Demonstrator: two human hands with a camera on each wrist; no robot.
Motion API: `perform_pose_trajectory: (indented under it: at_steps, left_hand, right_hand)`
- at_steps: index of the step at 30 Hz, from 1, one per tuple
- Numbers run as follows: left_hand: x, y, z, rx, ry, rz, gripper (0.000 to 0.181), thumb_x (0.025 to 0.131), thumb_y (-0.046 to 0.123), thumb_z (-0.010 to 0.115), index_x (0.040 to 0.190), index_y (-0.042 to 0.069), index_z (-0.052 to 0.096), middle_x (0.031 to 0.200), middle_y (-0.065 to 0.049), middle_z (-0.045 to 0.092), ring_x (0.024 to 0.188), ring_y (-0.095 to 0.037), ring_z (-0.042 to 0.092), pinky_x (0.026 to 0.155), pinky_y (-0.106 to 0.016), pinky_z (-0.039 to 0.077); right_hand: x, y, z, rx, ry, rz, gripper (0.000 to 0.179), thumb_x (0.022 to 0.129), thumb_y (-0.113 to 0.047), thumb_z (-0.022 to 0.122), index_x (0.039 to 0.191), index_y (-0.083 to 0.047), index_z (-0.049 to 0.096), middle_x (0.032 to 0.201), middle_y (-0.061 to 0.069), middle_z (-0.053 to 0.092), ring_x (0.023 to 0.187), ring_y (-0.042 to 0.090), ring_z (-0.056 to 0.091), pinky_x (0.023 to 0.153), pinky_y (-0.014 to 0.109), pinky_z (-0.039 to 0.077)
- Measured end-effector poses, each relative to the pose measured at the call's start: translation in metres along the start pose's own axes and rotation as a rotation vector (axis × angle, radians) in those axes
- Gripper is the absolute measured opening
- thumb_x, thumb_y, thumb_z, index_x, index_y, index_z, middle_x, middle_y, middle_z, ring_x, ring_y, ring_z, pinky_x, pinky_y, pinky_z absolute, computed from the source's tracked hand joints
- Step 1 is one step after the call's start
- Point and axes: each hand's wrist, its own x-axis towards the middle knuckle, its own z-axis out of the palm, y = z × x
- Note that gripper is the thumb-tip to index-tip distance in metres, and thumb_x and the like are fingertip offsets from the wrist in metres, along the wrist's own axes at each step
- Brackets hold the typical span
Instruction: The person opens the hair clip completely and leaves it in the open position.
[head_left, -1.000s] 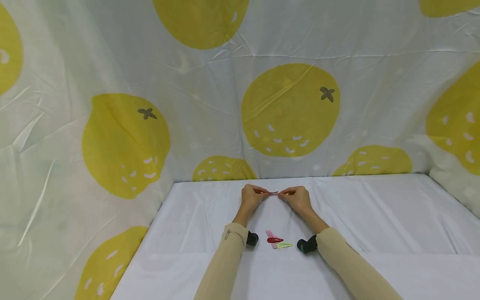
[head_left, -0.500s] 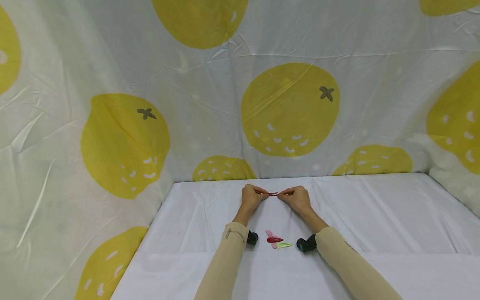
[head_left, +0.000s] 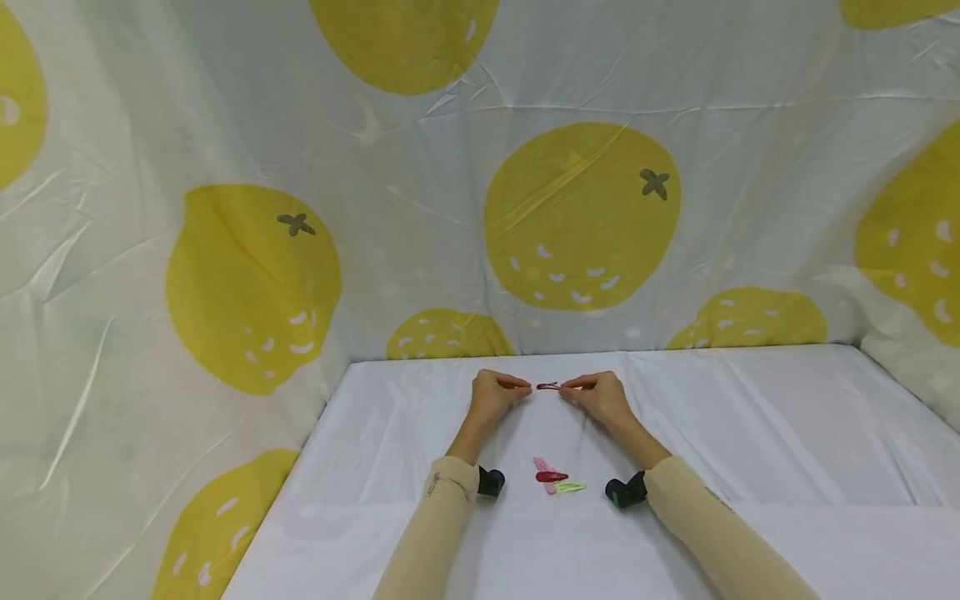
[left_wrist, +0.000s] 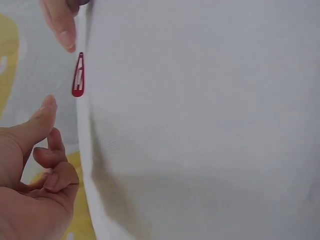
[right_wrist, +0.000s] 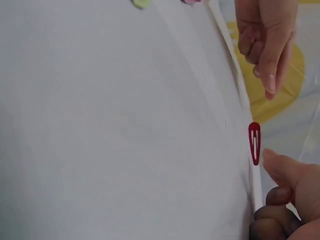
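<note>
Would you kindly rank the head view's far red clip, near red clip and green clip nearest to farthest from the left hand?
1. Far red clip: just to the right
2. Near red clip: below, right
3. Green clip: lower, farther right

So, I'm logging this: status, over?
Left hand apart from clip. Right hand at its narrow end, grip unclear. Other clips lie nearer camera, not in the way.

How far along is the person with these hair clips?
Done, it seems: the far red clip is picked up, away from the others. In hand: the right hand appears to pinch its narrow end; the left hand is near but off it. Whether it's snapped open I can't tell. Perhaps left: the pink clip, near red clip and green clip together on the table.
</note>
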Motion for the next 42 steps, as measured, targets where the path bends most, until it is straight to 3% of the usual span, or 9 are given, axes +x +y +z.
perform_pose_trajectory:
  at_steps: [7,15,20,28,34,37,42]
  left_hand:
    - [-0.031,0.008,-0.03,-0.029,-0.111,0.034,0.014,0.084,0.012,0.087,0.095,0.004,0.084,0.096,-0.012,0.081,0.08,-0.011,0.059,0.069,-0.023,0.045]
    - [-0.071,0.003,-0.041,-0.046,-0.215,0.053,0.017,0.083,0.011,0.087,0.1,0.007,0.084,0.079,-0.004,0.071,0.075,-0.012,0.054,0.065,-0.023,0.042]
    - [-0.087,-0.001,-0.039,0.002,-0.282,0.069,0.018,0.08,0.009,0.089,0.097,0.006,0.084,0.07,-0.001,0.066,0.065,-0.009,0.05,0.058,-0.021,0.039]
    - [-0.099,0.003,-0.032,0.042,-0.392,0.106,0.019,0.075,-0.001,0.09,0.092,-0.001,0.083,0.069,-0.015,0.07,0.058,-0.006,0.049,0.053,-0.019,0.039]
    - [-0.103,0.005,-0.029,0.043,-0.412,0.099,0.019,0.073,-0.002,0.091,0.091,0.0,0.083,0.069,-0.015,0.07,0.058,-0.007,0.05,0.052,-0.019,0.037]
    - [-0.104,0.004,-0.028,0.032,-0.408,0.1,0.019,0.072,-0.004,0.09,0.089,-0.001,0.083,0.07,-0.017,0.071,0.058,-0.007,0.05,0.051,-0.019,0.036]
    - [-0.104,0.004,-0.025,0.035,-0.391,0.125,0.018,0.071,-0.004,0.091,0.086,-0.001,0.083,0.068,-0.017,0.07,0.057,-0.006,0.049,0.051,-0.019,0.035]
  right_hand:
    - [-0.031,-0.009,-0.019,0.048,-0.141,0.077,0.024,0.089,-0.029,0.083,0.106,-0.012,0.084,0.118,0.011,0.078,0.111,0.025,0.06,0.082,0.027,0.043]
    - [-0.077,-0.019,-0.031,0.079,-0.249,0.07,0.033,0.089,-0.036,0.082,0.114,-0.014,0.082,0.116,0.006,0.079,0.099,0.018,0.059,0.077,0.028,0.043]
    - [-0.096,-0.016,-0.029,0.076,-0.315,0.047,0.031,0.088,-0.033,0.083,0.113,-0.014,0.082,0.093,0.004,0.077,0.08,0.012,0.052,0.067,0.024,0.04]
    - [-0.11,-0.009,-0.026,0.108,-0.455,-0.087,0.028,0.088,-0.027,0.083,0.109,-0.008,0.082,0.061,-0.007,0.059,0.06,0.001,0.042,0.053,0.019,0.033]
    - [-0.113,-0.012,-0.024,0.107,-0.445,-0.102,0.026,0.086,-0.024,0.085,0.104,-0.005,0.082,0.055,-0.009,0.049,0.054,0.001,0.034,0.05,0.018,0.027]
    - [-0.114,-0.014,-0.023,0.088,-0.431,-0.111,0.025,0.085,-0.023,0.086,0.101,-0.004,0.083,0.055,-0.008,0.049,0.054,0.0,0.034,0.05,0.017,0.027]
    - [-0.114,-0.016,-0.021,0.069,-0.402,-0.106,0.021,0.085,-0.023,0.086,0.098,-0.006,0.084,0.067,0.002,0.071,0.061,0.0,0.043,0.053,0.018,0.034]
